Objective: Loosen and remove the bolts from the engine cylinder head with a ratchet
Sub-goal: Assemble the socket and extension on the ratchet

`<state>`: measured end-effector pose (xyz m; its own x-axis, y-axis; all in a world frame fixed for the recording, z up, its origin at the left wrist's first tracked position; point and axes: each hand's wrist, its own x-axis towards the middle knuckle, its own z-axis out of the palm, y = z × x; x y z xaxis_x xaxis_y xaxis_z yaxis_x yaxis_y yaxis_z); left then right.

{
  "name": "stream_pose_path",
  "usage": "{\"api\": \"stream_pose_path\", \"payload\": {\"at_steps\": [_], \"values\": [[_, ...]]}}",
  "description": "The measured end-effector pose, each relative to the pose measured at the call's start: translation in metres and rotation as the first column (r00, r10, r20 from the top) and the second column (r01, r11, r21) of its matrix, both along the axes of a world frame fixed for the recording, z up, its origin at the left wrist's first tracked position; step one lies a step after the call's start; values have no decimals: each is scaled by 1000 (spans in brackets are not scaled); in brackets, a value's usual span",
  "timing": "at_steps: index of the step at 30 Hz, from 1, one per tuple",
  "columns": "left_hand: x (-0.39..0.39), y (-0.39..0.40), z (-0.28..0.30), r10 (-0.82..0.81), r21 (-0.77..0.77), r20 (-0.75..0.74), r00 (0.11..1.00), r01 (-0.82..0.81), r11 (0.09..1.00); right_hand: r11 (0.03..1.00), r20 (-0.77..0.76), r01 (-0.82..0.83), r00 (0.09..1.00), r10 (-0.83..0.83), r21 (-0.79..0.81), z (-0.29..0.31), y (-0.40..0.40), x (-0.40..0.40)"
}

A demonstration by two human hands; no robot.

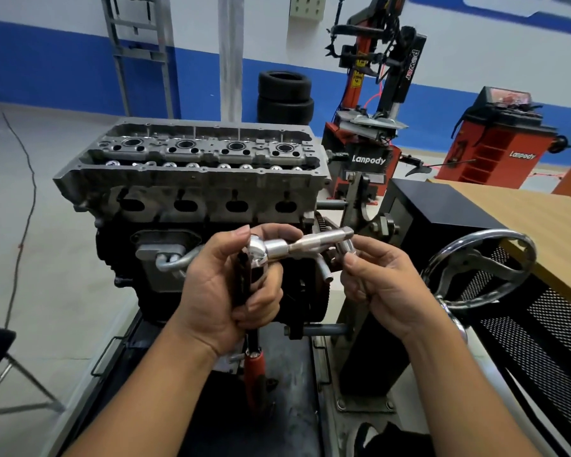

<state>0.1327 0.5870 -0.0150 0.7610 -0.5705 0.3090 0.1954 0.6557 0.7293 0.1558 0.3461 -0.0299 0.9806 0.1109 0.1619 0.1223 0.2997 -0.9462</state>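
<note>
Left hand (225,291): fingers curled round the ratchet (256,255) near its head, red handle hanging down, steadying it. Right hand (376,275): fingertips pinching the socket (345,247) at the extension (310,244) tip, apparently to seat it. Cylinder head (192,166): beyond, atop the engine on its stand, bolts untouched.
</note>
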Motion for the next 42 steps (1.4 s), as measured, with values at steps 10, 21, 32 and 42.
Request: {"api": "stream_pose_path", "payload": {"at_steps": [10, 21, 32, 42], "values": [[-3, -2, -2, -21, -66, 4, 1000, 22, 998, 975, 56, -66, 997, 55, 214, -4, -21, 8], [-5, -15, -11, -71, -31, -8, 997, 71, 997, 744, -171, 172, 982, -79, 645, -2, -5, 17], [-27, -69, -43, 338, 248, 100, 936, -353, 902, 294, -333, 277, 930, 158, 915, -8, 7, 21], [-27, -75, -45, 487, 249, 146, 861, -509, 824, 517, -311, 208, 943, 120, 830, -4, 17, 20]]}}
